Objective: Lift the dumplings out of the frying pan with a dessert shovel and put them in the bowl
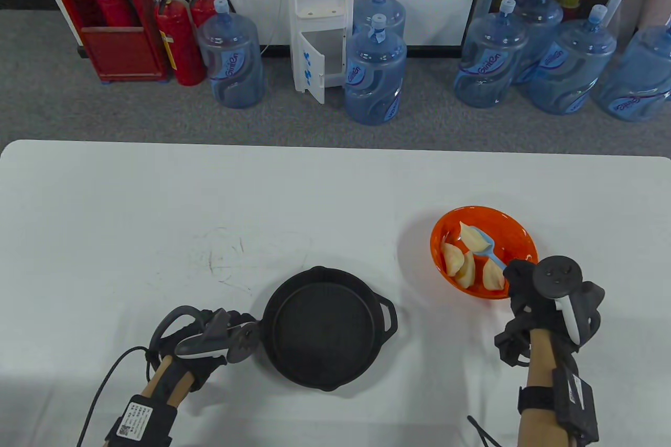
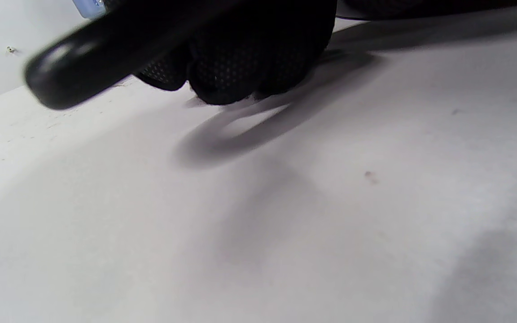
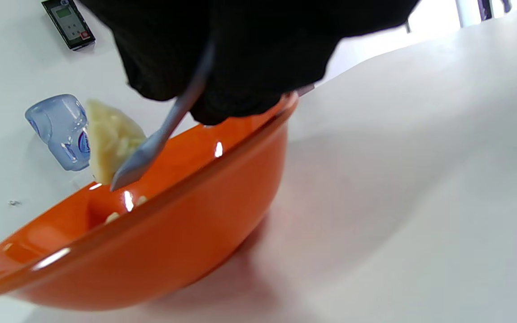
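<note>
Holding the blue dessert shovel by its handle, the right hand hovers at the near rim of the orange bowl, its fingers curled round the handle. The shovel's blade carries one dumpling above the bowl's inside; three more dumplings lie in the bowl. Left of the bowl, the black frying pan sits on the white tabletop. The left hand, on the pan's far side from the bowl, grips the pan's handle with closed fingers.
</note>
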The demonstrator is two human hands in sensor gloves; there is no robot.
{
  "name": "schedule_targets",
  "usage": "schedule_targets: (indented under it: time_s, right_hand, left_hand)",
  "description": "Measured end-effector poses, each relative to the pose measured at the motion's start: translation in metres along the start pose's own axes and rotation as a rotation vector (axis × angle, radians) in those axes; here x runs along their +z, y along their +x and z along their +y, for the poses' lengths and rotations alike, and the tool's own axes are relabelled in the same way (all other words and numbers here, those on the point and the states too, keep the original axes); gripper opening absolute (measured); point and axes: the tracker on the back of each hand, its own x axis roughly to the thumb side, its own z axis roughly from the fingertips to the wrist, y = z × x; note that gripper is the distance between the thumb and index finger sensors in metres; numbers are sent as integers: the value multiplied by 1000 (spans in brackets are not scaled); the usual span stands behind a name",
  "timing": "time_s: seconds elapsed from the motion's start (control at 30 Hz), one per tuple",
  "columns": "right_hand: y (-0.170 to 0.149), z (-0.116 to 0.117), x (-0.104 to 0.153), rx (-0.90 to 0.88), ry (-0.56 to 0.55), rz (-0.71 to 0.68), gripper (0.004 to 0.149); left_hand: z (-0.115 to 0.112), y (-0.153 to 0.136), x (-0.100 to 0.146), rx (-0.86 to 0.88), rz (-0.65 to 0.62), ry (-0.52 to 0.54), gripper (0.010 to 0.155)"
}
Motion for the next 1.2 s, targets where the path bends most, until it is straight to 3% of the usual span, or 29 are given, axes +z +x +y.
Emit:
schedule_targets:
  time_s: [0.33, 0.6, 1.2]
  right_hand:
    - [4, 1, -12, 84, -10, 15, 41]
    - [17, 4, -16, 260, -15, -28, 40]
    - [44, 8, -4, 612, -202, -144, 40]
  left_hand:
    - [0, -1, 0, 7, 0, 2, 55]
    - [-1, -1, 0, 10, 0, 4, 55]
    - [0, -1, 0, 7, 2, 1, 55]
